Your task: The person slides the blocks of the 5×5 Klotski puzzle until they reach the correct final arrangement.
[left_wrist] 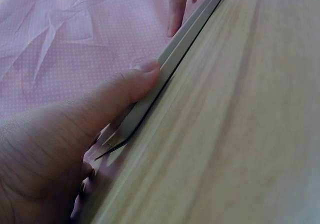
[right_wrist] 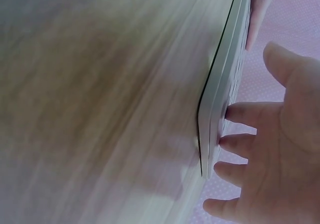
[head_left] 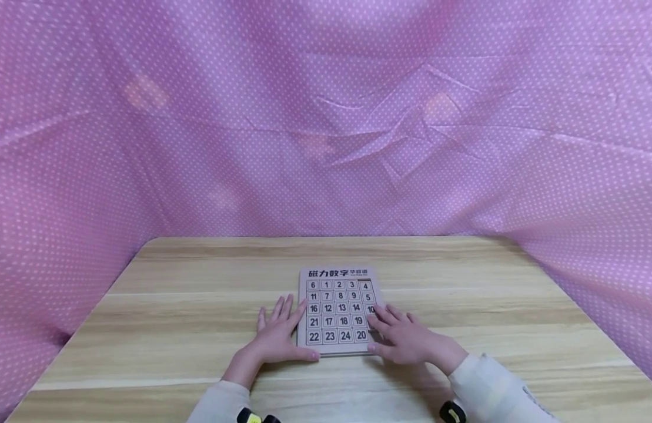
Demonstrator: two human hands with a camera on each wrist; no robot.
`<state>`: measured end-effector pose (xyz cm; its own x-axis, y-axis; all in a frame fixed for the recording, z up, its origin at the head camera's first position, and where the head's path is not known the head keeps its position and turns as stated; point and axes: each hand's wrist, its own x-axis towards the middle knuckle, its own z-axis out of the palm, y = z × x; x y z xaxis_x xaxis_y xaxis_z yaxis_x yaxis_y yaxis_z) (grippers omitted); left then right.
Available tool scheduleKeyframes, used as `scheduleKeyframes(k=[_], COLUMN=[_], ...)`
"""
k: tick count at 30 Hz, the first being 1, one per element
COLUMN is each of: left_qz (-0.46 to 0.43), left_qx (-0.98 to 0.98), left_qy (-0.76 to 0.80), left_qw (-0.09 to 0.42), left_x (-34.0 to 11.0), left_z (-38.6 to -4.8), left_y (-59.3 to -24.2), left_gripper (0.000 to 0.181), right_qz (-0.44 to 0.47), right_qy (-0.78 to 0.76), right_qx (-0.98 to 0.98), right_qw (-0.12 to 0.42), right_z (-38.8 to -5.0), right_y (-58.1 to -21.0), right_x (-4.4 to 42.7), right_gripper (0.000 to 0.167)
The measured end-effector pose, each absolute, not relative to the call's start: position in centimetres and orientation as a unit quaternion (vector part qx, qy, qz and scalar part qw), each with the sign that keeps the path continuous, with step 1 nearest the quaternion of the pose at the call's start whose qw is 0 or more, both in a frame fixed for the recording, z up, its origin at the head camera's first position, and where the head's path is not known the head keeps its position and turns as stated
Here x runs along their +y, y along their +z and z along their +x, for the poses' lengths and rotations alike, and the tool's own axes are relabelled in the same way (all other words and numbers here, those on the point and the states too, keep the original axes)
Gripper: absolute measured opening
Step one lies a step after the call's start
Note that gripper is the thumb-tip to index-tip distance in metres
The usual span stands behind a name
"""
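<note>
A flat number sliding puzzle [head_left: 341,348], pale grey with black numbered tiles, lies on the table. My left hand [head_left: 275,342] rests at its near left corner, fingers spread along the left side. In the left wrist view the left thumb [left_wrist: 142,79] presses on the puzzle's near edge. My right hand [head_left: 410,341] reaches over the right side, its fingertips touching the right-hand column below tile 10 [head_left: 370,309]. Tile 4 [head_left: 365,286] sits slightly lower than tile 3, with a thin dark gap above it. Fingers hide the lower right tiles.
The light wood-grain table [head_left: 199,282] extends around the puzzle on every side. A pink cloth with white dots [head_left: 326,176] hangs behind the table and along both sides.
</note>
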<state>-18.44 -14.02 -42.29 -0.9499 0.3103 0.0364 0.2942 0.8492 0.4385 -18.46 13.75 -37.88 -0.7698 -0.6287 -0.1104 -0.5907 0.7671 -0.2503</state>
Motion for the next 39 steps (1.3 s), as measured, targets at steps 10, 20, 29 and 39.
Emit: scheduleKeyframes(k=[10, 20, 29, 39], left_qz=[0.159, 0.159, 0.16, 0.165], left_qx=[0.96, 0.961, 0.96, 0.962], left_qy=[0.23, 0.226, 0.229, 0.216], left_qw=[0.02, 0.019, 0.018, 0.012], left_x=[-13.9, -13.9, -14.0, -14.0], left_z=[-18.3, -18.3, -18.2, -18.4], left_y=[-42.0, -42.0, -42.0, -42.2], left_gripper=[0.112, 0.112, 0.111, 0.111], right_qz=[-0.317, -0.316, -0.355, -0.422], right_qy=[-0.114, -0.117, -0.096, -0.04], right_qx=[0.937, 0.936, 0.927, 0.903], right_qw=[0.096, 0.1, 0.067, 0.071], right_z=[-18.6, -18.6, -18.1, -16.7], right_y=[-37.8, -37.6, -37.8, -37.8], right_x=[13.6, 13.6, 11.6, 5.7], right_gripper=[0.066, 0.067, 0.069, 0.064])
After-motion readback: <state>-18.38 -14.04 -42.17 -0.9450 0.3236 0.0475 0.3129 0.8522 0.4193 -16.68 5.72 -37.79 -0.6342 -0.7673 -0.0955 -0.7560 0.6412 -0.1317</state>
